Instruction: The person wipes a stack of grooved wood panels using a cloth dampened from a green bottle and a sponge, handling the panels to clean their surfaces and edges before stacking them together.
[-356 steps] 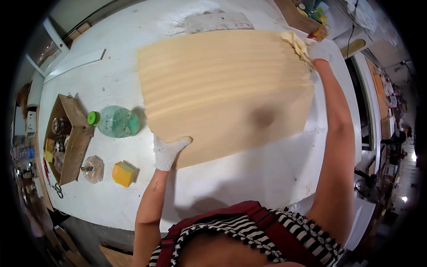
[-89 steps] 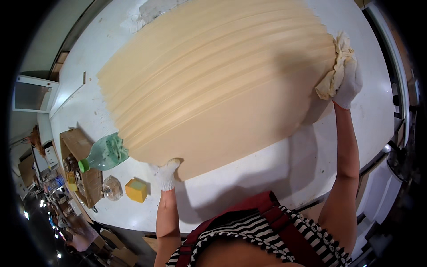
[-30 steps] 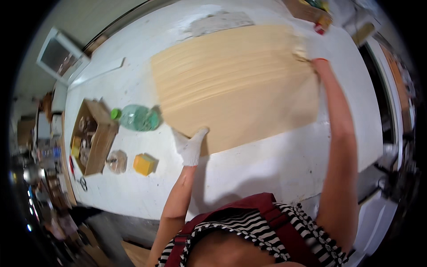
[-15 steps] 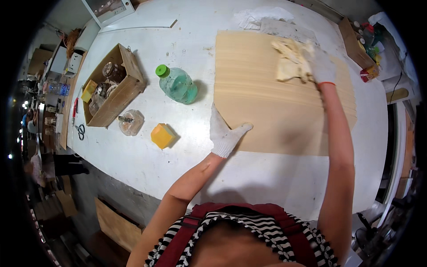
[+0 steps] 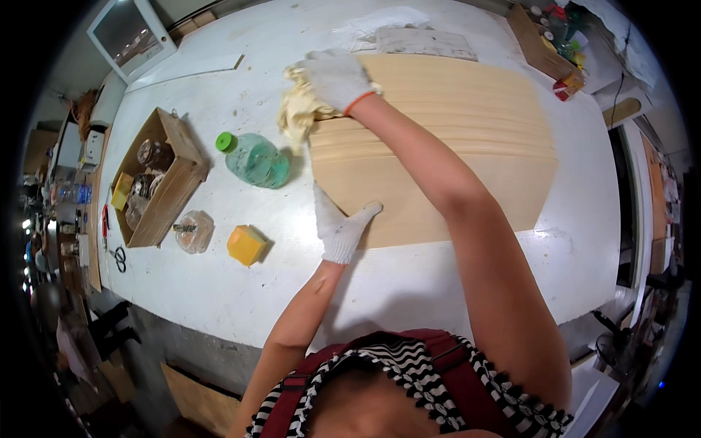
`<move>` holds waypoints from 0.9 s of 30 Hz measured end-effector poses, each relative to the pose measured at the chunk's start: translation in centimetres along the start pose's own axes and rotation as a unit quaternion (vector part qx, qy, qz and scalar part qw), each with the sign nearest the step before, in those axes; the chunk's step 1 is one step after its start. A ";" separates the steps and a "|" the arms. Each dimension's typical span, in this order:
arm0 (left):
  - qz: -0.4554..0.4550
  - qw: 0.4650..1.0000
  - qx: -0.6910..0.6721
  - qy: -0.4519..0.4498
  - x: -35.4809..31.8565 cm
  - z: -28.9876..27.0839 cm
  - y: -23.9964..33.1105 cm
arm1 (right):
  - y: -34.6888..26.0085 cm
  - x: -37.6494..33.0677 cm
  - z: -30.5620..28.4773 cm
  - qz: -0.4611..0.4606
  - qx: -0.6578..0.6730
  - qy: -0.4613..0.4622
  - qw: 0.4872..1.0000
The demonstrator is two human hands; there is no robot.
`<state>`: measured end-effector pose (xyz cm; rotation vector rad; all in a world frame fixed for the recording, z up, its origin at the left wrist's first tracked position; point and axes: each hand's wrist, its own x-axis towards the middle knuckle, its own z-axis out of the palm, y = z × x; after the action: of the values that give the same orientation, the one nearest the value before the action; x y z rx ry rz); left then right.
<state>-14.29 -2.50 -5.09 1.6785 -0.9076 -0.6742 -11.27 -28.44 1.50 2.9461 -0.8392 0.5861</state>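
Note:
A stack of thin tan sheets [image 5: 431, 190] with fine stripes lies on the white table, its far layers fanned in narrow steps. At its near left corner is my left hand [image 5: 342, 228] in a white knit glove, thumb on top and straight fingers along the edge, partly hidden by the sheets. My right hand [image 5: 337, 79], gloved with an orange cuff, presses a crumpled cream cloth [image 5: 299, 117] at the far left edge of the stack. Part of this cloth hangs past that edge; the glove covers the rest. My right forearm crosses above the sheets.
Left of the stack stand a green-capped bottle [image 5: 255, 159], a yellow block [image 5: 246, 244], a clear faceted jar [image 5: 194, 232] and a wooden box [image 5: 186, 157] of jars. Scissors [image 5: 118, 259] lie near the left edge. A grey board [image 5: 427, 44] and white cloth [image 5: 380, 22] lie behind.
My right hand has swept the cream cloth from the far right of the stack to its far left edge. My left hand stays at the near left corner. The view has shifted.

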 end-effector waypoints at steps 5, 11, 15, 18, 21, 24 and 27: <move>0.006 1.000 -0.007 0.025 -0.6 -0.3 0.0 | 12.5 -8.5 -4.8 0.125 -0.184 0.102 0.970; -0.027 0.998 -0.036 0.034 -0.6 -1.0 -0.1 | 30.2 -21.4 -11.6 0.398 -0.284 -0.099 0.867; 0.036 0.999 -0.039 0.010 0.3 1.7 -0.6 | 42.1 -27.9 -17.9 0.438 -0.235 0.007 0.868; 0.014 0.999 -0.005 0.031 -0.8 -1.0 -1.2 | 23.3 -16.3 -14.9 0.251 0.107 0.207 0.939; 0.011 1.000 -0.018 0.017 -0.4 0.1 -0.1 | 14.1 -7.7 -6.9 -0.001 -0.012 0.119 0.993; 0.006 0.999 0.032 0.029 -0.3 -0.4 -0.5 | -0.7 -0.7 -3.1 0.007 0.090 -0.069 0.994; -0.021 0.999 -0.039 0.010 -0.7 0.4 0.1 | -1.3 0.1 -1.1 -0.029 0.046 0.017 0.998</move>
<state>-15.03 -2.12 -5.15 1.6368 -0.8225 -0.7110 -10.92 -27.20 2.64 3.0212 -0.7421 0.6863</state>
